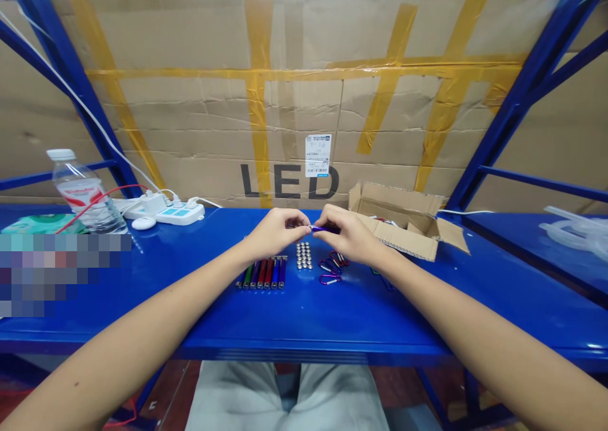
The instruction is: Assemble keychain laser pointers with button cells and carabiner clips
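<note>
My right hand (349, 230) is closed around a slim purple metal tube (327, 230), like a small penlight body, held level above the table. My left hand (280, 230) is pinched at the tube's silvery left end; whatever lies between those fingertips is too small to make out. Below my left hand is a row of several slim metal tubes (261, 275) in black, green, purple, red and blue, side by side. Small round silver button cells (304, 256) stand in a neat grid beneath the gap between my hands. Several coloured carabiner clips (330, 279) lie under my right hand.
An open cardboard box (403, 219) with small parts stands behind my right wrist. At the back left are a white power strip (175, 212) with cables and a water bottle (85, 190). Clear plastic (579, 231) lies far right. A large cardboard sheet (204, 114) closes off the back.
</note>
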A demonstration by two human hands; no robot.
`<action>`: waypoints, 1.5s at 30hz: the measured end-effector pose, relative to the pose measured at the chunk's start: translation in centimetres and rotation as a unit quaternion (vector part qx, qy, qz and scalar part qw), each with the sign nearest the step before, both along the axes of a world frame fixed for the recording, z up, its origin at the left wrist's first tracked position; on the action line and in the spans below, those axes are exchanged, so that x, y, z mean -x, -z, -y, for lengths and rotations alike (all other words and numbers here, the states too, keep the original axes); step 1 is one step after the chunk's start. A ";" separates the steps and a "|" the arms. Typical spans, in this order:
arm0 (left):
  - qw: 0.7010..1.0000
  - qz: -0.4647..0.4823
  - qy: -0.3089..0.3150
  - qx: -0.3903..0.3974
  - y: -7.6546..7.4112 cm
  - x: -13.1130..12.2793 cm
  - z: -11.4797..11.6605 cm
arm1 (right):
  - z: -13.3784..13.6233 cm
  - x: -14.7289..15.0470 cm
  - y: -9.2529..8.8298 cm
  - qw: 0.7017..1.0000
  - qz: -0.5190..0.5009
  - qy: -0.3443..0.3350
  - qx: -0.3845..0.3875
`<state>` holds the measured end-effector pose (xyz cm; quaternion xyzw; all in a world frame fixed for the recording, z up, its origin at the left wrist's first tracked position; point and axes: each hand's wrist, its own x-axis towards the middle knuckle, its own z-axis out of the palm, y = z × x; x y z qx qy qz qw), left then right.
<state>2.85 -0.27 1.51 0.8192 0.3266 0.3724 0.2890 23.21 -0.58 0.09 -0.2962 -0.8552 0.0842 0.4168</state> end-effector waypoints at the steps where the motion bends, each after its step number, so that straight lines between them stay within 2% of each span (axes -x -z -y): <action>1: 1.000 -0.002 0.002 -0.005 0.1 0.0 -0.1 | 0.0 0.0 0.0 1.000 0.008 0.000 -0.006; 8: 0.985 -0.062 -0.004 -0.161 0.8 0.1 -0.4 | -0.1 0.0 0.0 0.998 0.041 -0.007 0.040; 10: 0.976 -0.081 0.002 -0.202 0.8 0.1 -0.3 | -0.2 0.0 -0.1 0.995 0.045 -0.010 0.085; 13: 0.962 -0.109 0.020 -0.249 0.7 0.1 -0.3 | -0.4 -0.2 0.1 0.977 0.031 -0.036 0.207; 16: 0.953 -0.125 0.051 -0.273 0.6 0.1 -0.1 | -0.8 -0.5 0.3 0.929 -0.014 -0.095 0.357; 21: 0.943 -0.120 0.091 -0.297 0.3 -0.1 0.3 | -1.0 -1.1 0.4 0.806 -0.100 -0.197 0.549; 26: 0.928 -0.122 0.107 -0.336 0.2 -0.1 0.6 | -1.2 -1.3 0.1 0.712 -0.116 -0.237 0.651; 30: 0.920 -0.121 0.111 -0.356 0.3 -0.2 0.5 | -1.4 -1.5 0.0 0.672 -0.124 -0.257 0.684; 33: 0.924 -0.128 0.105 -0.345 0.4 -0.3 0.5 | -1.5 -1.6 0.0 0.664 -0.119 -0.259 0.691; 35: 0.935 -0.137 0.092 -0.314 0.3 -0.3 0.5 | -1.4 -1.5 0.0 0.674 -0.122 -0.250 0.684; 38: 0.958 -0.126 0.055 -0.253 0.2 -0.1 0.3 | -1.0 -0.9 0.0 0.715 -0.166 -0.226 0.641; 42: 0.984 -0.045 -0.003 -0.171 0.1 -0.1 -0.1 | -0.5 0.4 0.0 0.776 -0.254 -0.195 0.544; 45: 0.988 0.004 -0.030 -0.151 0.3 -0.3 -0.3 | -0.4 1.3 0.3 0.784 -0.311 -0.171 0.510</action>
